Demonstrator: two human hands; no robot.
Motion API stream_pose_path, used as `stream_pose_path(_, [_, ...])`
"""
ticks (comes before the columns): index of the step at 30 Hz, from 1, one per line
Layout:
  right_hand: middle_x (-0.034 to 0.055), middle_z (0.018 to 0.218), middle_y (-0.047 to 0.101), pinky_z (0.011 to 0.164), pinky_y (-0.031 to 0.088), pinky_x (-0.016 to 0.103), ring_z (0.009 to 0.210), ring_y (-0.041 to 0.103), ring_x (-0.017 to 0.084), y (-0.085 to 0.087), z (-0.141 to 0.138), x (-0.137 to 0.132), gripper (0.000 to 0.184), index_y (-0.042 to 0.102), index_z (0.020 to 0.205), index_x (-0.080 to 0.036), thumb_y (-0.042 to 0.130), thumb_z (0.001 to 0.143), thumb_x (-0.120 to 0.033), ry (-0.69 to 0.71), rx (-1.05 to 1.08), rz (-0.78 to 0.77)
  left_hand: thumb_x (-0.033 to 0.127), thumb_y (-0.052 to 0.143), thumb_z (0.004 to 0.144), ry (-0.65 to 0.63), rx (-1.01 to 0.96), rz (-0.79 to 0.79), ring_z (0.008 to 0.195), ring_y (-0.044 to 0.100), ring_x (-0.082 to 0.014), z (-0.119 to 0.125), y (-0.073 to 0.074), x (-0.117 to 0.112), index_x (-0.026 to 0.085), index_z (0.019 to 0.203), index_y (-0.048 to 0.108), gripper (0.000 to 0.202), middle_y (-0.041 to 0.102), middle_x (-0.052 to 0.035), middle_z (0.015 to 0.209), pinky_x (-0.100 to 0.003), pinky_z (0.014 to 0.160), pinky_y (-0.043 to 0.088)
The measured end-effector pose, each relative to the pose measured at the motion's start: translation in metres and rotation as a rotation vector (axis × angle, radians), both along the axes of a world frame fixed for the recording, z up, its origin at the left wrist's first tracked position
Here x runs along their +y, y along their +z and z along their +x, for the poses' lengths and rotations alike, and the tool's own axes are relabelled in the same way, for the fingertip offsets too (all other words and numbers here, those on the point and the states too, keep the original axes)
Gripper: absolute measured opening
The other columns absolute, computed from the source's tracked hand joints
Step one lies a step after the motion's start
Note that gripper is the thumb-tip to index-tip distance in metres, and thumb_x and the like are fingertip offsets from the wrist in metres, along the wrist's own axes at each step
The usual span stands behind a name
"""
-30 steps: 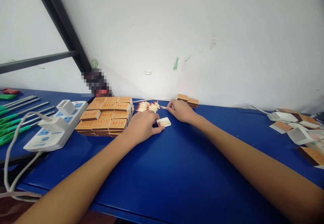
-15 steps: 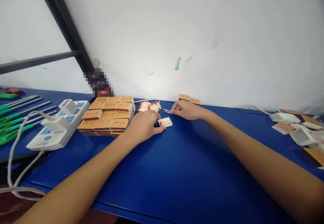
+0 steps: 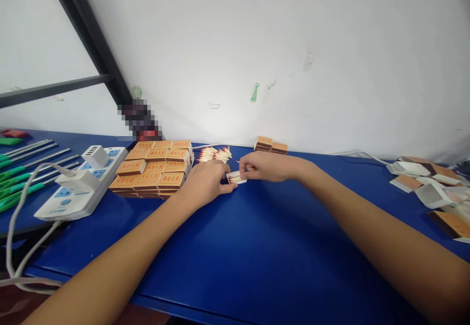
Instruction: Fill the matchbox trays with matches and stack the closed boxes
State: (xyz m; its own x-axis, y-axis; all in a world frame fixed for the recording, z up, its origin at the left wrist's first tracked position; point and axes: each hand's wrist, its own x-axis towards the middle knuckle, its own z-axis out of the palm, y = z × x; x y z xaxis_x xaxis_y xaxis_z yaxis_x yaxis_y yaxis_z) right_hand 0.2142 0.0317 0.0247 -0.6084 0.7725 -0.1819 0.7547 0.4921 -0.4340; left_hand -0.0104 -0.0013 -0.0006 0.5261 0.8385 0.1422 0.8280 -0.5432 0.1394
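Left hand (image 3: 206, 180) brackets tray (image 3: 243, 182) on blue table (image 3: 249, 251), thumb nearside, seemingly steadying it. Right hand (image 3: 261, 166), fingers curled, meets tray's right end (cannot tell whether fingertips pinch anything). Match pile (image 3: 214, 154) behind, handy.

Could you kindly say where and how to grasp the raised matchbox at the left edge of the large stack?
I would come from above and pinch the raised matchbox across its short ends: it lies flat, its right end stands above the neighbouring matchbox, and its left end sits at the edge of the stack.
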Motion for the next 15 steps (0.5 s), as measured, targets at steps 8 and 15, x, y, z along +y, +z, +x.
stream_pose_path(8, [-0.0054,0.062,0.050,0.055,0.032,0.027,0.058,0.044,0.013,-0.0034,0.0024,0.0066,0.020,0.072,0.096,-0.020,0.062,0.093,-0.038,0.038,0.080,-0.075,0.046,0.075,0.090,-0.006,0.013,0.011,0.094,0.072,-0.0258,0.0002,0.0009,0.0001,0.022,0.104,0.075,0.028,0.077,-0.0057,0.102,-0.030,0.068,0.045])
stream_pose_path(15, [-0.0067,0.060,0.049,0.055,0.030,0.026,0.057,0.040,0.011,-0.0104,0.0010,0.0093,0.031,0.074,0.094,-0.018,0.067,0.091,-0.048,0.059,0.183,-0.148,0.047,0.073,0.090,-0.003,0.006,0.009,0.092,0.072,-0.0251,-0.0002,0.0001,-0.0003,0.023,0.105,0.075,0.028,0.077,-0.0056,0.101,-0.030,0.067,0.045])
